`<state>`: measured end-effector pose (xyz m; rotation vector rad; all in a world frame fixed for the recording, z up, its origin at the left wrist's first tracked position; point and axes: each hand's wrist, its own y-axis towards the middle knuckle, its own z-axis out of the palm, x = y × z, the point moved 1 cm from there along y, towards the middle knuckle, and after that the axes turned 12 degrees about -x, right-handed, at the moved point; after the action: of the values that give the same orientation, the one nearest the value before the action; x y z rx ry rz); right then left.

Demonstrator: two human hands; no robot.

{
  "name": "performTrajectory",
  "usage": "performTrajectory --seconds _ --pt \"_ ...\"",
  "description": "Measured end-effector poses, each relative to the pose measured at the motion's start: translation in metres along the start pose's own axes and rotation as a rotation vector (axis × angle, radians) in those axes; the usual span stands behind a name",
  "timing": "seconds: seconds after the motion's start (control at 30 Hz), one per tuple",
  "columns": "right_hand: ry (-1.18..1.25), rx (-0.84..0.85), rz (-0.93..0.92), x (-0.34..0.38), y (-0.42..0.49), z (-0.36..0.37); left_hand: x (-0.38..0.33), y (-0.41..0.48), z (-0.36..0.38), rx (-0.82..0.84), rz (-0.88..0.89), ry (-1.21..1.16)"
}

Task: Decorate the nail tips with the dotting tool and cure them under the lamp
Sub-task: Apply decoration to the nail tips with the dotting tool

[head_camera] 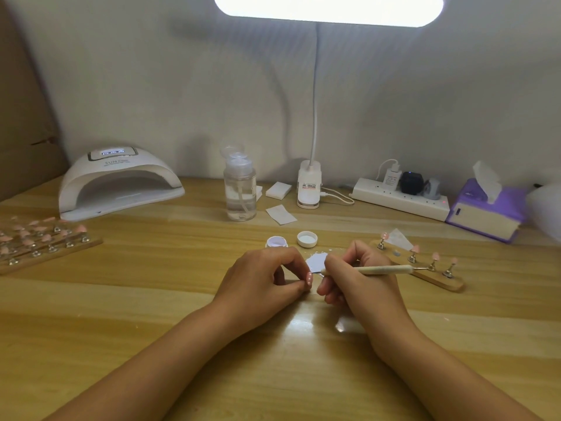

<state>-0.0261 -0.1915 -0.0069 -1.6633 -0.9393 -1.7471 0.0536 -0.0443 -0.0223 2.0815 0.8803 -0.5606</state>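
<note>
Head view: the left hand's (261, 276) grip pinches a pink, white-dotted nail tip (309, 278) between thumb and forefinger, low over the worktop (151, 299). The right hand's (355, 281) grip is curled round the dotting tool (367, 270) like a pen, its metal end just beside that tip. A white paper scrap (315, 261) lies just behind, then an open pot (277, 241) and its lid (307, 239). A wooden stand (440, 279) bearing four tips sits to the right, and the curing lamp (118, 185) is at the far left.
</note>
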Motion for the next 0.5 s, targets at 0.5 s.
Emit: performTrajectory --seconds 0.5 --pt "-0.024 0.013 -0.02 -0.0038 0.0013 0.0006 -0.0014 0.0008 -0.0009 0.012 -0.01 -0.005"
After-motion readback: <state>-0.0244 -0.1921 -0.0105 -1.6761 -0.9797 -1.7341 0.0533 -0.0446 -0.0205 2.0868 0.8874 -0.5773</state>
